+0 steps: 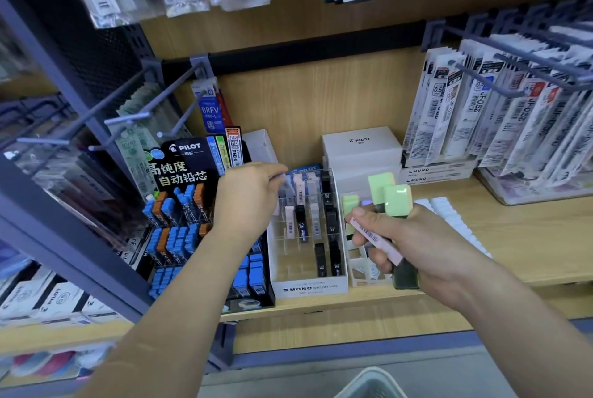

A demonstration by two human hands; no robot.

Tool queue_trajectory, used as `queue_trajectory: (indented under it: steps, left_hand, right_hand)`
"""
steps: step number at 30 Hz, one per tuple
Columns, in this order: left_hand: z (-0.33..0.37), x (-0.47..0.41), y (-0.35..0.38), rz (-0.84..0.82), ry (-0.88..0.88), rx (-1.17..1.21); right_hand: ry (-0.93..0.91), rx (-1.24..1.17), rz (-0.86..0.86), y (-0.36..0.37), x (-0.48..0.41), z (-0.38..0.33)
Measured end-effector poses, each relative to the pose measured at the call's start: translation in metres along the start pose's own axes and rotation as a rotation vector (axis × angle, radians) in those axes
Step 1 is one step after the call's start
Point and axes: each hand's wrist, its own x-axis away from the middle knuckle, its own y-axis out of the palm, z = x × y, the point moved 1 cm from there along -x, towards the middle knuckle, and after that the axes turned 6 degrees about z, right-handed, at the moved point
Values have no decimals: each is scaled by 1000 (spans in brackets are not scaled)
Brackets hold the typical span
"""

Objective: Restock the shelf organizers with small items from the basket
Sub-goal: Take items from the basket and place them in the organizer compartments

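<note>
The left arm is reaching forward past the black Pilot display, and the left hand is hovering at the back left corner of the clear MONO organizer on the shelf. Its fingers are curling down — whether they are pinching anything is too blurred to tell. The right hand is hovering just right of the organizer, gripping a bundle of lead cases — green-capped ones and a pink one. The basket is showing at the bottom edge.

Head view, down (close) onto shelf.
</note>
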Motion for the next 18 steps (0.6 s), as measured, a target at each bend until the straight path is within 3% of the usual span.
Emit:
queue_trajectory:
  steps: [5,15,18]
  left_hand:
    - [-9,-2,18,-69,132,-183]
    - [-2,-5,27,-168,33,-500]
    - [-11,-4,34,-106,86,-509]
  right_hand:
    - [28,6,-20,-2,0,0]
    - [34,48,-133,3,0,4]
    - [37,47,-158,3,-1,6]
